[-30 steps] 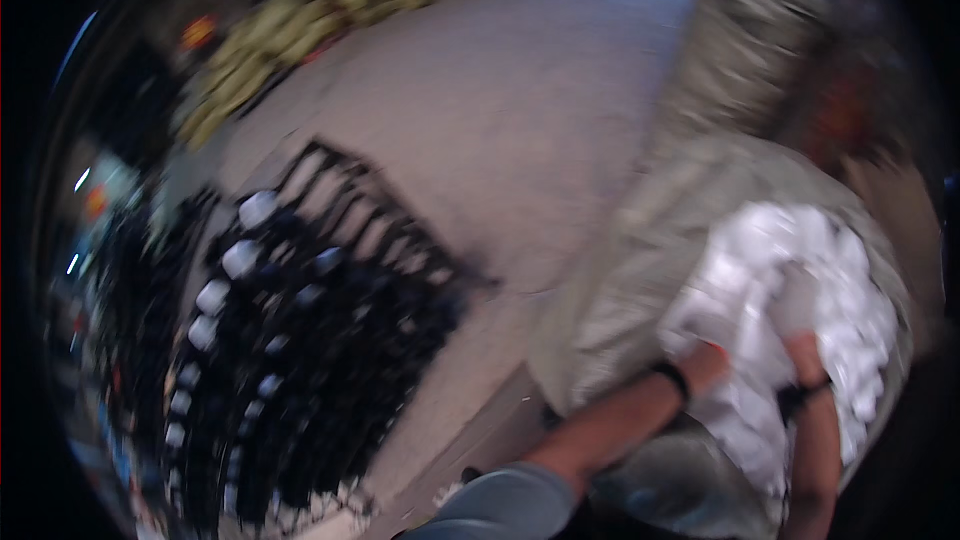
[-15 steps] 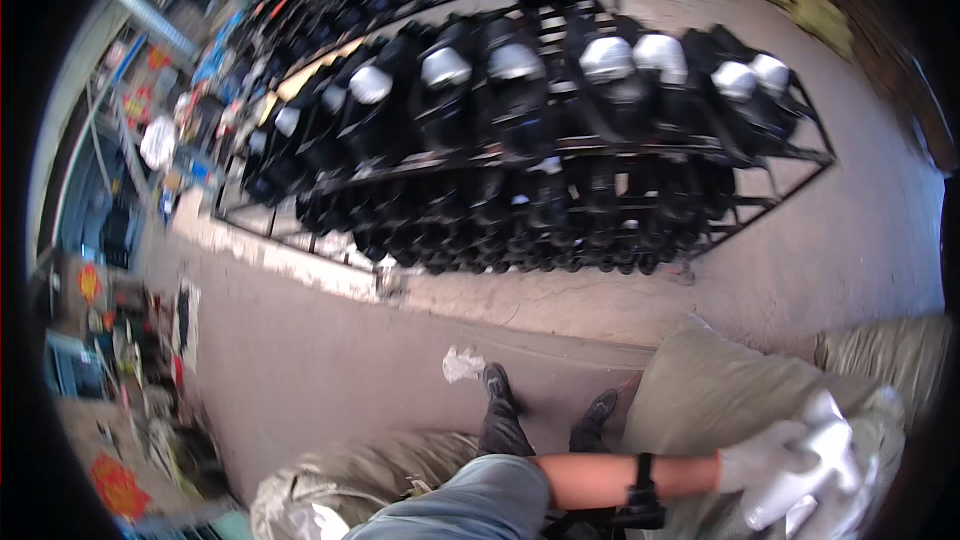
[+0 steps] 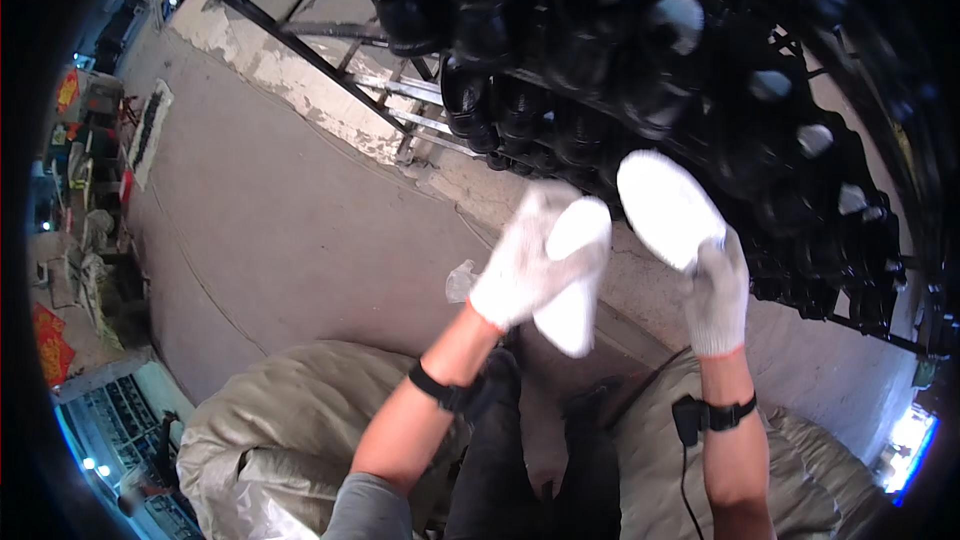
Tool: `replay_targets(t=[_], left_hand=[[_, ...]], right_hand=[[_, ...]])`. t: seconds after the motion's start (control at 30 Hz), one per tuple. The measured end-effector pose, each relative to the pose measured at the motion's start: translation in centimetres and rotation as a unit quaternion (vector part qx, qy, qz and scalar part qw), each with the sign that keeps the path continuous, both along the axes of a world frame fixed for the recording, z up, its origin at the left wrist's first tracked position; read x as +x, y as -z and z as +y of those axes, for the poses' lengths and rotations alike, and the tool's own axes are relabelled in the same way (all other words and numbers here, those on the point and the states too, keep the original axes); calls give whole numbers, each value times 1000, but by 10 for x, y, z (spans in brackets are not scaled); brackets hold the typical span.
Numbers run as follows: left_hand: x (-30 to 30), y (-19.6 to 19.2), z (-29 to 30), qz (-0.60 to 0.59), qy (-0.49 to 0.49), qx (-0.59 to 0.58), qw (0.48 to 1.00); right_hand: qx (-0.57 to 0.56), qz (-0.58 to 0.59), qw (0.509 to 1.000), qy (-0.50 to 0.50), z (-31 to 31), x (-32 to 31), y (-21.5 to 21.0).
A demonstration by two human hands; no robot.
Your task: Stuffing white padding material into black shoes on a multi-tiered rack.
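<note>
Left hand, gloved, is gripping one white shoe insole while right hand, fingers curled, is pinching another white insole, both raised before the rack of black boots; keeping grips firm and insoles apart probably helps.

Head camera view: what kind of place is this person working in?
Probably a shoe or boot workshop yard. A black metal rack loaded with rows of black boots stands on a bare concrete floor, big grey woven sacks sit below, and the white-gloved left hand and right hand each hold a white insole-shaped piece.
</note>
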State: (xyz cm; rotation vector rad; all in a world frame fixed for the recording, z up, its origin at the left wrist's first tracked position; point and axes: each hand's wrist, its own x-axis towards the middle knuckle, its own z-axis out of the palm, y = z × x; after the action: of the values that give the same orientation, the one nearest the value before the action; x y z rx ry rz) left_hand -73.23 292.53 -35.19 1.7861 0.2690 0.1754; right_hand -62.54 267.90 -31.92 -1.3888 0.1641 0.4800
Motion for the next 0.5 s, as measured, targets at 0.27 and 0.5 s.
replay_targets(t=[0.27, 0.5], left_hand=[[82, 94, 119, 39, 65, 299, 951], [79, 100, 117, -16, 78, 295, 952]], right_hand=[[-220, -193, 947, -130, 190, 93, 103], [-528, -521, 619, -257, 303, 179, 173]])
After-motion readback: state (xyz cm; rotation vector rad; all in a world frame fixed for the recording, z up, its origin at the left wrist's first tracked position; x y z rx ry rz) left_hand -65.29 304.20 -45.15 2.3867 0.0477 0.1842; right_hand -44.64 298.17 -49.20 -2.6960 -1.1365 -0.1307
